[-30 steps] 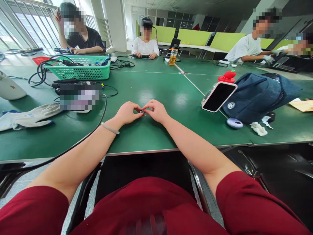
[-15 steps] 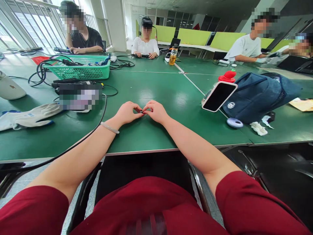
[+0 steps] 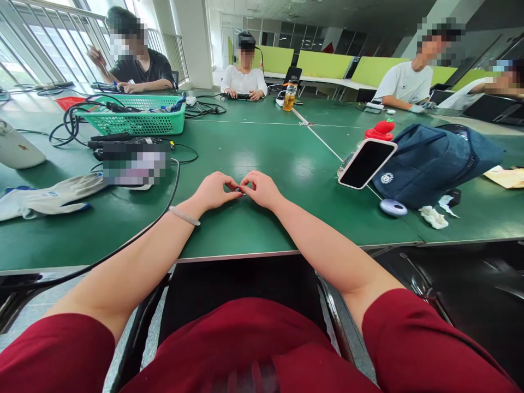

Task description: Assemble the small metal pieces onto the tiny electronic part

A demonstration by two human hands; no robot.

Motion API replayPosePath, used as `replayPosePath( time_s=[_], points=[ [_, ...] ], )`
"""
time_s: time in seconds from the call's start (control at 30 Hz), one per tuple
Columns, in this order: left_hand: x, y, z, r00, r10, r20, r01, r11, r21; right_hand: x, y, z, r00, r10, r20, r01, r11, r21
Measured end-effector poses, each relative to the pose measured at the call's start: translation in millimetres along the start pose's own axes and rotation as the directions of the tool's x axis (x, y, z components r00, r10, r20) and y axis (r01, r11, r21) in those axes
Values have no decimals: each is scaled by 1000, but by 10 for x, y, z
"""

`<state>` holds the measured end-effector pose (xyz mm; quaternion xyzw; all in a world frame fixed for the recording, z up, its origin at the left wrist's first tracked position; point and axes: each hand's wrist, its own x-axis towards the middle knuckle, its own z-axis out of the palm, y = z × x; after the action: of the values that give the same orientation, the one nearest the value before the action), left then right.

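Note:
My left hand (image 3: 213,191) and my right hand (image 3: 262,189) rest side by side on the green table (image 3: 262,158), a little beyond its near edge. Both have their fingers curled into a pinch, and the fingertips meet over a tiny dark metal piece (image 3: 239,190) held between them. The piece is too small to name. A thin bracelet (image 3: 184,215) circles my left wrist.
A black cable (image 3: 135,234) runs past my left arm. White gloves (image 3: 49,196) and a green basket (image 3: 135,115) lie at the left. A phone (image 3: 366,162) leans by a navy bag (image 3: 429,161) at the right. Several other people sit at the far side.
My hands have stayed in the same place, with only small finger shifts around the piece. The person at the far left lowered a raised hand.

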<state>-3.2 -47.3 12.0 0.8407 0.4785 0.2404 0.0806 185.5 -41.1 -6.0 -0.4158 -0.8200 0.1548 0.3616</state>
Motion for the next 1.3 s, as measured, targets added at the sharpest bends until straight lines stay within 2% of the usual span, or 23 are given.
replayPosePath(
  time_s=[0.33, 0.5, 0.7, 1.3],
  points=[
    [1, -16, 9, 999, 43, 22, -43, 999, -15, -3, 18, 23, 1000, -20, 14, 19, 999, 43],
    [6, -38, 24, 999, 36, 21, -35, 999, -29, -6, 1, 16, 999, -14, 45, 11, 997, 76],
    [3, -30, 30, 999, 22, 36, -21, 999, -30, -1, 10, 38, 999, -7, 47, 5, 1000, 27],
    [-3, -59, 19, 998, 50, 45, -46, 994, -95, -2, -8, 19, 998, 31, 57, -37, 994, 106]
  ],
)
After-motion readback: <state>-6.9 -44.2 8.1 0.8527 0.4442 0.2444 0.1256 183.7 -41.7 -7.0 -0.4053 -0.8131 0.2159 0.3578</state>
